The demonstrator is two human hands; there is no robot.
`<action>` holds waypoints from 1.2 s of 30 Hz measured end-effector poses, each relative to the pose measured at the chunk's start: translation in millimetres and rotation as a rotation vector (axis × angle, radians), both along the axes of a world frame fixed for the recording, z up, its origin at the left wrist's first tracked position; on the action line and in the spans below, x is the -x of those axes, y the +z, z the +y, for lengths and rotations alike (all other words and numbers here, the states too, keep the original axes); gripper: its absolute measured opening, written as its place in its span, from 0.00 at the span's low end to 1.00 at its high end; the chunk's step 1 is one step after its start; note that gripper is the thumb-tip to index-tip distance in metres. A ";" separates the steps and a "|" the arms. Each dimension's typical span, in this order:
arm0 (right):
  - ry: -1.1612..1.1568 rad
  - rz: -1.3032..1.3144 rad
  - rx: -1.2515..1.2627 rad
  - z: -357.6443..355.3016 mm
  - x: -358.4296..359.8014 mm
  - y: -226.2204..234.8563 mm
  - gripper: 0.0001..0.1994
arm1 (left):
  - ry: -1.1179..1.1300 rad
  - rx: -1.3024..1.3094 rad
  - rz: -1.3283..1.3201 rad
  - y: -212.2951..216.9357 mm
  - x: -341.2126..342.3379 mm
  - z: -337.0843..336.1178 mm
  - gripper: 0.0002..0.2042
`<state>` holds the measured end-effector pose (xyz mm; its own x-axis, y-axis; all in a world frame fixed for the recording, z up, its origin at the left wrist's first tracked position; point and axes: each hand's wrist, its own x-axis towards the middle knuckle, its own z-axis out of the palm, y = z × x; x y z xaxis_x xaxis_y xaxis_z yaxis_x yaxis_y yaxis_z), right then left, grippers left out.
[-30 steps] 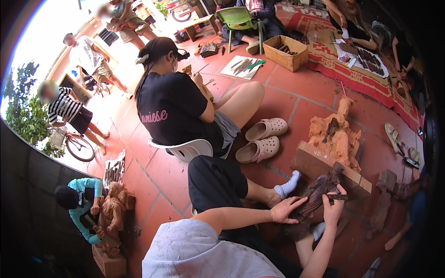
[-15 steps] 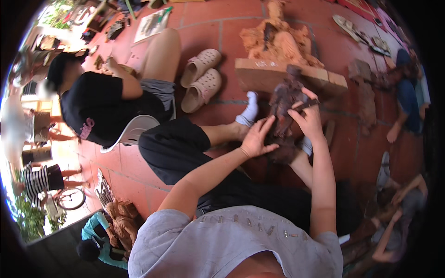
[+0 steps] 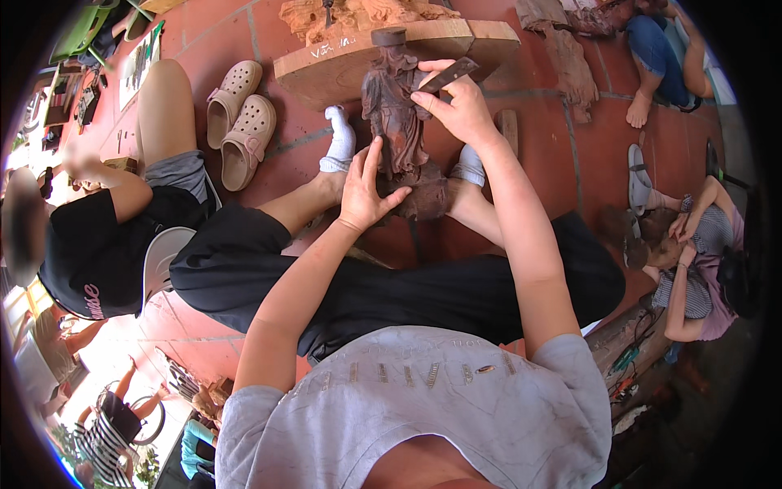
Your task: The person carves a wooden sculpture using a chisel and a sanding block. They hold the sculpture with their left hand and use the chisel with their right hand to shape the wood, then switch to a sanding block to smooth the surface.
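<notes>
Nearest: person's grey tee (image 3: 440, 407), then blk trousers (image 3: 407, 297), legs folded out to both sides. Dk carved wooden figure (image 3: 395, 102) stands btwn wearer's lower legs, just short of a pale wood block (image 3: 318, 69). L hand (image 3: 366, 191) low on figure: fingers reaching up its side, thumb spread apart by the base. R hand (image 3: 456, 102) at figure's upper part, pinching a dk flat tool (image 3: 452, 73) btwn thumb & fingers; exact grip partly hidden. Vs 0.5 s ago: view has swung, so figure & hands sit further L and higher in frame; both hands stay at abt same spots on figure; seated worker (image 3: 700, 236) at far R now shows more fully. Beyond: beige clogs (image 3: 248, 143) on red tile floor (image 3: 301, 175); neighbour in blk T-shirt (image 3: 106, 253) at L. Writing: metallic letters, upside down, across tee; white handwritten marks on block's edge; pink script, partly cut off, on neighbour's T-shirt.
</notes>
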<state>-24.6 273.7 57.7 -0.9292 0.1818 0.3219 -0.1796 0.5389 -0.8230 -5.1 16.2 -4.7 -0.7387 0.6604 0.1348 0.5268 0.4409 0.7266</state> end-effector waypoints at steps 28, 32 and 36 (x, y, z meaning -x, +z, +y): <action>-0.085 -0.067 -0.188 -18.3 6.1 12.6 0.13 | 0.016 -0.037 -0.049 -4.9 3.4 0.2 0.54; -0.039 -0.045 -0.304 -25.8 -1.1 12.4 0.12 | 0.012 -0.021 -0.050 -2.0 2.2 0.0 0.54; -0.077 -0.032 -0.298 -24.4 0.6 12.1 0.12 | 0.012 -0.034 -0.057 -6.0 1.6 0.3 0.54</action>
